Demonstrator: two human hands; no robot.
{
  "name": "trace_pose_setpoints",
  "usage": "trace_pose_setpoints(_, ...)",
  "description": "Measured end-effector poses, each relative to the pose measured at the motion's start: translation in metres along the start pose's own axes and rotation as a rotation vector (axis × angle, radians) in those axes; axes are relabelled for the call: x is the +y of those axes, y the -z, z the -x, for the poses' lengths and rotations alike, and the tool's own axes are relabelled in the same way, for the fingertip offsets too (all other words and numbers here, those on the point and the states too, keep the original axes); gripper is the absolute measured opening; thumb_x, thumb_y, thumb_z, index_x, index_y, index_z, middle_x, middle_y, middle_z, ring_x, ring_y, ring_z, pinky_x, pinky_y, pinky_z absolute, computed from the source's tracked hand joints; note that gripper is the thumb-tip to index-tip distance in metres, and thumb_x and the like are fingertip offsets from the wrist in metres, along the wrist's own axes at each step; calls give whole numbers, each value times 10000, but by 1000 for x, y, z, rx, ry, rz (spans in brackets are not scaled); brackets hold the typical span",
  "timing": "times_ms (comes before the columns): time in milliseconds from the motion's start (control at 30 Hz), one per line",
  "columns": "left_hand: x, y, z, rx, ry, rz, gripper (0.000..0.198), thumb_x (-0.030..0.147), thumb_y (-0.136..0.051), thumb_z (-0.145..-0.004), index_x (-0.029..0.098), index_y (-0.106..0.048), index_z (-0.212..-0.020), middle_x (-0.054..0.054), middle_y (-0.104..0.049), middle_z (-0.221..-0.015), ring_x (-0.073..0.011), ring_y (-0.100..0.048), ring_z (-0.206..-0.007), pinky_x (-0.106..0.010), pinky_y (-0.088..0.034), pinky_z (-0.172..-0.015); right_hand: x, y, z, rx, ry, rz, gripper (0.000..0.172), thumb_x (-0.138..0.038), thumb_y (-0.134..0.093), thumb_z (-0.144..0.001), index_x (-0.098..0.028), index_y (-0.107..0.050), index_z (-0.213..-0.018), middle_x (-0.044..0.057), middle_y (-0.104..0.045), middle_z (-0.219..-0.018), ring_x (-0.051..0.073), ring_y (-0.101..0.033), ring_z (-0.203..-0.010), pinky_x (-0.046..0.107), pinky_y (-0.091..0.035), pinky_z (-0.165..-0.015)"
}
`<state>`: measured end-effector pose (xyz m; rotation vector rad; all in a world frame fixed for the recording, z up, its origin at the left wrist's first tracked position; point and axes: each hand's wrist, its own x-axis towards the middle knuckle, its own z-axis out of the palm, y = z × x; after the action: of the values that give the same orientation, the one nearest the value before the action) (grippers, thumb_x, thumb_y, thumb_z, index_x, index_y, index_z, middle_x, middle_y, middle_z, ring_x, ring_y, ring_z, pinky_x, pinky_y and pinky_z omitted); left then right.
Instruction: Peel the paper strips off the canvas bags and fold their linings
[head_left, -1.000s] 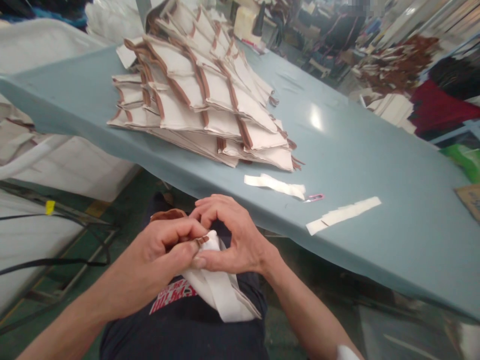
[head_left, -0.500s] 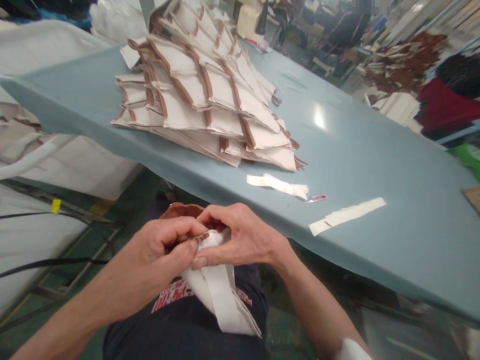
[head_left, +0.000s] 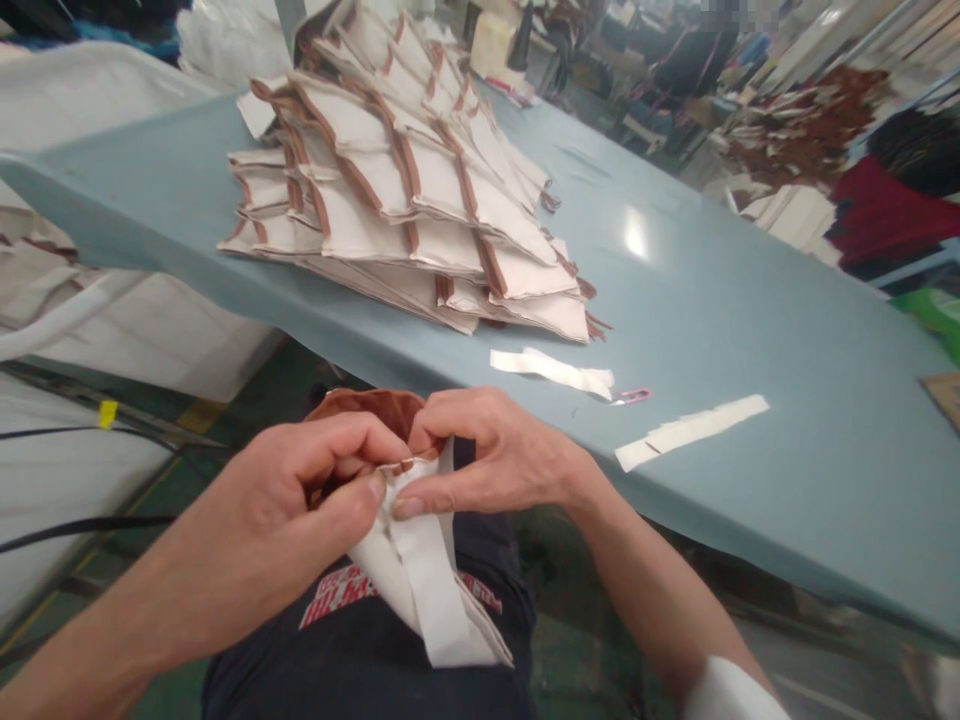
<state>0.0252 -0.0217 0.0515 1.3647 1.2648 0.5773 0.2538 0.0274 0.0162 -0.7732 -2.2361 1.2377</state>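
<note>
Hands: two, both the person's own. Left hand (head_left: 300, 490) clamped between thumb and fingers on the brown-and-white fabric piece (head_left: 381, 560); right hand (head_left: 510, 450) likewise clamped on it, thumb across its white face. Fabric pieces held: one, above the lap, in front of the tabletop's near edge. One white band (head_left: 441, 610) hangs down its front; its brown portion (head_left: 379, 405) shows behind the fingers.

On the tabletop (head_left: 750, 320): one large pile of white panels with brown edging (head_left: 442, 240), layered and overlapping, panel count not readable. White strips in two groups, one near the pile (head_left: 551, 373), one farther right (head_left: 694, 432); strips per group uncertain. One small pink-handled tool (head_left: 634, 397) just beside the first group.

Surface: smooth blue-grey covering, one bright glare patch.

Room: green floor (head_left: 555, 610) below. At left, one yellow tag (head_left: 109, 412) on a black cable. Beyond the tabletop, one cream container (head_left: 492, 42), one brown heap (head_left: 814, 120), one dark red cloth (head_left: 885, 215). Background blurred.
</note>
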Motion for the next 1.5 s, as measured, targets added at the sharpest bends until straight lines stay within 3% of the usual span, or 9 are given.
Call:
trace_pose_setpoints(167, 12, 12, 6, 63, 19, 14, 273, 467, -757, -816, 237, -812, -678, 56, -666, -556, -100, -518, -508, -186, -374, -495, -6, -8, -10, 199, 216, 120, 659, -758, -691, -1084, -270, -499, -686, -13, -585, -646, 177, -565, -671, 352, -467, -731)
trace_pose_setpoints(300, 7, 26, 2, -10, -172, -83, 238, 417, -766, -872, 258, -853, -717, 52, -713, -535, -110, -561, -452, -173, -373, -449, -15, -10, -15, 261, 317, 180, 695, -710, -673, -1113, -261, -439, -637, -44, -471, -572, 140, -433, -569, 350, -341, -624)
trace_pose_setpoints(400, 4, 30, -3, -12, -252, -122, 211, 380, -736, -877, 263, -846, -741, 55, -730, -541, -130, -606, -461, -176, -373, -439, -19, -6, -14, 246, 244, 92, 559, -585, -695, -1119, -254, -498, -714, -67, -479, -616, 114, -381, -577, 315, -319, -608)
trace_pose_setpoints(533, 7, 20, -4, 59, -135, -136, 245, 434, -701, -850, 253, -810, -726, 61, -685, -551, -126, -577, -527, -182, -406, -502, -17, 1, -11, 55, 36, -22, 489, -568, -723, -1075, -240, -523, -772, -79, -447, -662, 104, -394, -627, 271, -306, -608)
trace_pose_setpoints(633, 5, 12, -4, 101, -78, -157, 275, 452, -659, -877, 236, -786, -766, 57, -726, -645, -121, -589, -577, -185, -436, -541, -15, 1, -9, 9, -72, -74, 464, -539, -703, -1057, -235, -509, -766, -77, -439, -682, 100, -398, -636, 262, -303, -615)
trace_pose_setpoints(900, -13, 15, -14, 3, -186, -206, 171, 384, -659, -919, 236, -741, -887, 47, -741, -676, -138, -615, -552, -206, -431, -510, -13, -13, -7, 83, -117, -117, 361, -409, -614, -1007, -254, -429, -738, -73, -386, -681, 112, -350, -630, 288, -264, -626)
trace_pose_setpoints(1133, -13, 4, -7, 187, -216, -327, 216, 358, -535, -967, 244, -711, -920, 64, -754, -671, -128, -607, -549, -232, -426, -565, -21, -31, -7, 214, -242, 13, 282, -353, -538, -964, -252, -432, -723, -51, -451, -683, 126, -391, -633, 320, -268, -653)
trace_pose_setpoints(1400, -30, 7, -18, 153, -436, -289, 177, 284, -537, -917, 252, -706, -874, 89, -744, -584, -122, -642, -439, -196, -440, -448, -24, -40, -2, 228, -338, -109, 306, -353, -606, -860, -254, -380, -679, -76, -394, -657, 110, -341, -622, 302, -269, -631)
trace_pose_setpoints(1500, -35, 7, -19, 171, -518, -260, 153, 226, -566, -947, 251, -702, -882, 119, -704, -598, -84, -575, -433, -175, -370, -421, -21, -40, -2, 229, -354, -213, 281, -384, -613, -863, -252, -437, -688, -72, -387, -671, 114, -345, -636, 286, -280, -617)
